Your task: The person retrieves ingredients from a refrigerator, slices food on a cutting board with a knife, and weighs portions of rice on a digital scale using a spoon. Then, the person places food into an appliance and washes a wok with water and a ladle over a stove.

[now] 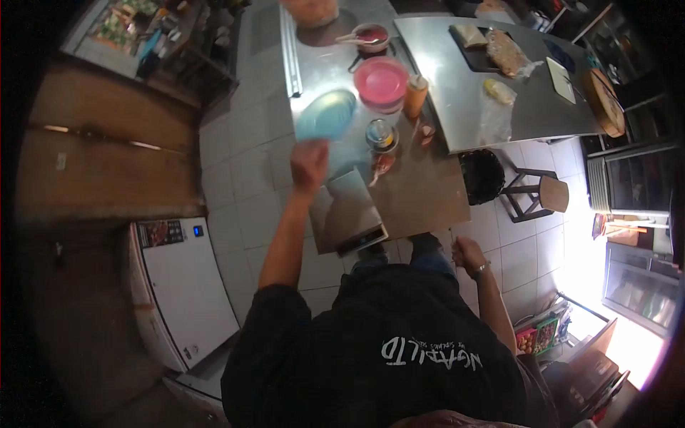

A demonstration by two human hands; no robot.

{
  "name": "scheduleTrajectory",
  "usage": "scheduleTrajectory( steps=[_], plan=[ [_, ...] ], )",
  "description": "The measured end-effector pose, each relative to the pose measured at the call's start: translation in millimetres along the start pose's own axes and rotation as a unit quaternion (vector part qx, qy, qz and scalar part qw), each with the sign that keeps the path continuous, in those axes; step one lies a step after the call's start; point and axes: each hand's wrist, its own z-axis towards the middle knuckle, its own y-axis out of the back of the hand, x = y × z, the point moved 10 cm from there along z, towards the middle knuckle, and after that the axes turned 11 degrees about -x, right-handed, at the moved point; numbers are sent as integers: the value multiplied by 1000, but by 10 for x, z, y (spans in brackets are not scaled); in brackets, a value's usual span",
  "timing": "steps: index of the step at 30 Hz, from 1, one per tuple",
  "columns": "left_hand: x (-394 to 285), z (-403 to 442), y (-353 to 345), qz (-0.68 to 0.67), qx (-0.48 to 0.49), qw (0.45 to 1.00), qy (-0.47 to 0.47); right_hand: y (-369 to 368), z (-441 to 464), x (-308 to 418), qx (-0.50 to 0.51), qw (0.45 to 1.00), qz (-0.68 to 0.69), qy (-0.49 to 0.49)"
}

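My left hand is closed at the near rim of a blue plate, over the left side of the metal table. Both plate and fingers are smeared by motion. Just below that hand lies a flat silver kitchen scale with a small display on its near edge. My right hand is a fist beside the table's near right corner, with a thin dark stick-like piece rising from it; its kind is too small to tell. Ahead are a pink plate, a lidded jar and an orange squeeze bottle.
A bowl of red food stands behind the pink plate. The right-hand steel table carries a dark tray and a plastic bag. Below it are a black bin and a wooden stool. A white chest freezer stands at left.
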Motion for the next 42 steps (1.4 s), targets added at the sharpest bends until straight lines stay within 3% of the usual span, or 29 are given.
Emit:
scheduleTrajectory(
  steps=[3,6,7,10,12,14,16,17,19,20,21,22,24,26,28,29,30,31,32,34,38,40,41,42],
  plan=[
    [-560,-893,434,19,65,998,-8,-766,6,460,60,996,69,-11],
    [-818,-1662,521,-28,113,993,5,-1614,42,892,122,992,-4,29],
    [-819,-1861,498,-30,125,992,18,-1888,32,1035,136,982,-98,88],
    [-819,-2224,382,-13,161,986,46,-2668,-51,1325,189,898,-304,256],
    [-934,-2017,515,12,168,984,57,-3097,-56,1338,211,844,-373,321],
    [-973,-1882,603,42,155,983,93,-3343,-51,1423,152,730,-482,460],
    [-842,-1985,773,29,101,979,174,-3481,104,1290,142,715,-528,435],
    [-738,-2110,823,13,65,972,224,-3458,50,1307,130,733,-525,412],
    [-456,-2530,907,36,34,917,396,-3335,-114,1345,100,759,-516,385],
    [-490,-2595,860,19,45,920,390,-3321,-281,1414,109,746,-486,442],
    [-391,-2820,816,-23,42,870,490,-3285,-434,1467,122,727,-457,499],
    [-301,-3091,757,-61,40,809,583,-3151,-436,1466,110,732,-456,495],
    [-211,-3388,560,-113,38,812,572,-2722,-607,1762,-10,715,-380,586],
    [-193,-3454,475,-158,33,812,561,-2195,-515,2088,-37,795,-363,484],
    [-237,-3503,348,-90,155,814,553,-1502,-367,2351,-184,723,-375,551],
    [-273,-3460,379,-92,154,816,549,-1132,-284,2530,-198,685,-304,632],
    [-318,-3471,462,-130,141,786,588,-715,135,2506,-257,733,-415,474],
    [-365,-3411,426,-165,125,757,620,-112,-316,2919,-327,753,-280,498],
    [-405,-3387,432,-162,123,760,618,354,186,2809,-429,613,-324,579],
    [-455,-3271,547,-148,34,787,598,1014,551,2937,-453,657,-294,526],
    [-538,-3582,718,-55,-19,780,623,1395,639,3449,-418,678,-332,505],
    [-662,-3738,894,29,-22,739,673,1256,752,3601,-419,531,-632,377],
    [-760,-3727,948,34,-24,739,672,1336,865,3712,-416,534,-631,380],
    [-902,-3761,1019,51,-44,705,706,1472,1244,3706,-294,646,-630,316]
  ],
)
